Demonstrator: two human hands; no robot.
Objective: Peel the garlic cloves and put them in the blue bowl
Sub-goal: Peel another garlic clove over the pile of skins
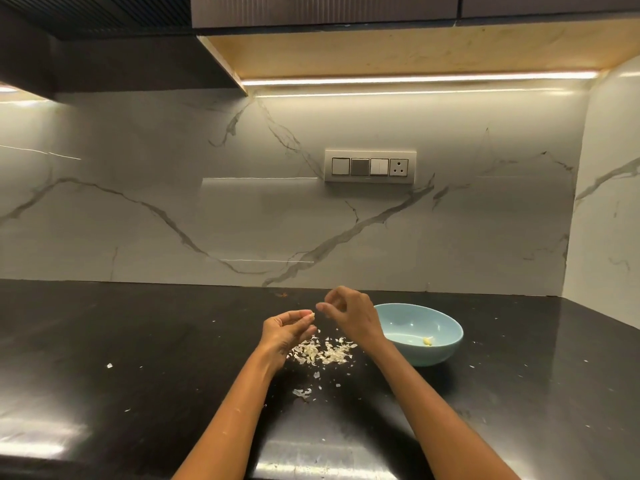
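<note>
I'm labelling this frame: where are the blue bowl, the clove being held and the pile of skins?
blue bowl (446, 344): head view, outer right wall.
clove (310, 317): head view, pale tip at left-hand fingertips.
skins (329, 353): head view, middle of heap.

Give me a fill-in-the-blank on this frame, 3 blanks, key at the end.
1. The left hand pinches a garlic ____ at its fingertips.
2. The bowl sits to the ____ of the right hand.
3. The pile of peels lies on the ____, below the hands.

Missing words: clove; right; counter
</note>
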